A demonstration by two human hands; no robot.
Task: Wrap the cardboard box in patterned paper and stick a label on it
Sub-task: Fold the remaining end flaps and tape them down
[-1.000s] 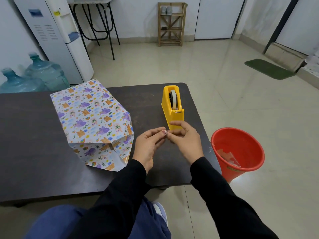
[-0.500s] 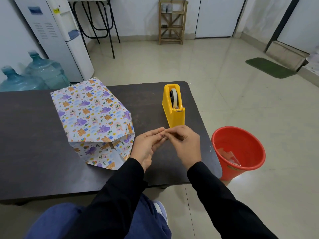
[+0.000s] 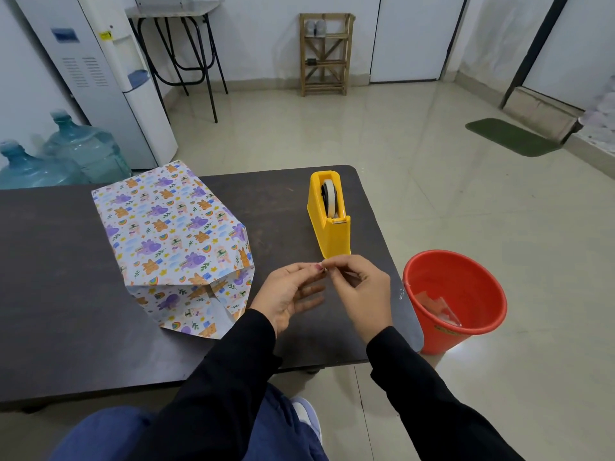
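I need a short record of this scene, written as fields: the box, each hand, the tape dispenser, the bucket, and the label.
box: wrapped box lies on the table, left of the hands; its near end flaps are not yet closed
left hand: pinches a small piece at its fingertips
right hand: pinches the same piece; likely tape, too small to be sure
tape dispenser: yellow, upright, just beyond the hands
bucket: red, on the floor right of the table, scraps inside
label: none visible on the box

Reaching forward in black sleeves [image 3: 233,377]; touching fingertips of left hand [image 3: 290,292], palm up, to right hand [image 3: 364,289], curled; perhaps pinching something tiny.
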